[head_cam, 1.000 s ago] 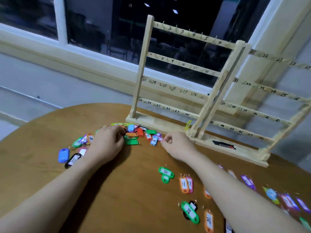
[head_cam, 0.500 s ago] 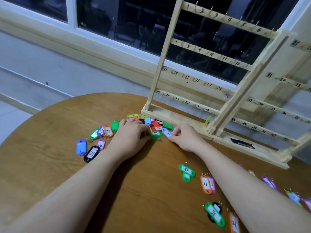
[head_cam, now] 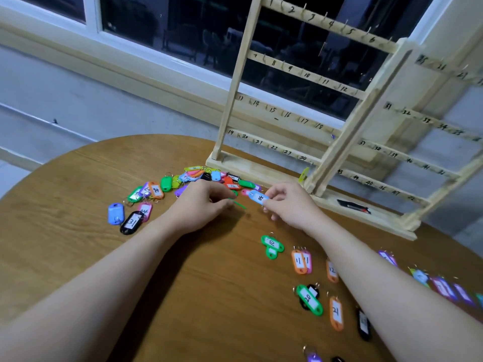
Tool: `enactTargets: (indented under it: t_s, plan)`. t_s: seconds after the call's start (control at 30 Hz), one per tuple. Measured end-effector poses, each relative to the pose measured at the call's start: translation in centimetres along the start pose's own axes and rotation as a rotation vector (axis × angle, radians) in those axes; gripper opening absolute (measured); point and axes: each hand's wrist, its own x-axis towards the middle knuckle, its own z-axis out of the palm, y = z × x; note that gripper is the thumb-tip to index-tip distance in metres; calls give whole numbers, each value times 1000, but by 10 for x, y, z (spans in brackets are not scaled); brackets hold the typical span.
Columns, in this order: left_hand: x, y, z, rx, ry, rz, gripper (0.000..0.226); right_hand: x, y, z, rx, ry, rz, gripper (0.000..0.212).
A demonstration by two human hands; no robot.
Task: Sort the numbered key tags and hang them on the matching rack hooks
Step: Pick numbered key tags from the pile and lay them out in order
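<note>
A pile of coloured numbered key tags (head_cam: 206,178) lies on the round wooden table (head_cam: 78,194) in front of the wooden hook rack (head_cam: 308,118). My right hand (head_cam: 290,205) pinches a light blue tag (head_cam: 257,197), lifted just off the table near the pile. My left hand (head_cam: 201,205) is curled at the pile's near edge and holds a green tag (head_cam: 239,205), seen edge-on past its fingers. Sorted tags lie nearer me: green 10 (head_cam: 271,245), orange 11 (head_cam: 298,262), green 20 (head_cam: 309,300), orange 21 (head_cam: 336,313). The rack's numbered hooks that I can see are bare.
Loose tags lie left of the pile, among them a blue one (head_cam: 115,213) and a black 31 (head_cam: 132,222). A row of purple and blue tags (head_cam: 444,287) runs along the right edge. A small black object (head_cam: 352,206) rests on the rack base. A window stands behind.
My right hand has lifted the light blue tag out of the pile. My left hand has drawn back slightly with a green tag. The view moved closer and down.
</note>
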Motion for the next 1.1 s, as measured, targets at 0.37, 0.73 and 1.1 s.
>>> enactTargets:
  t_s: [0.37,0.73,1.1]
  plan:
    - [-2,0,-4,-125,-19,-95,15,-23,17,-14,53,-13,-15,22]
    - [-17,10,-5,-150,-6,-114,3,-49,22,-14,0,-39,-71,20]
    - [-39,32,3,-86,-5,-95,10,-106,38,-36,43,-76,-89,10]
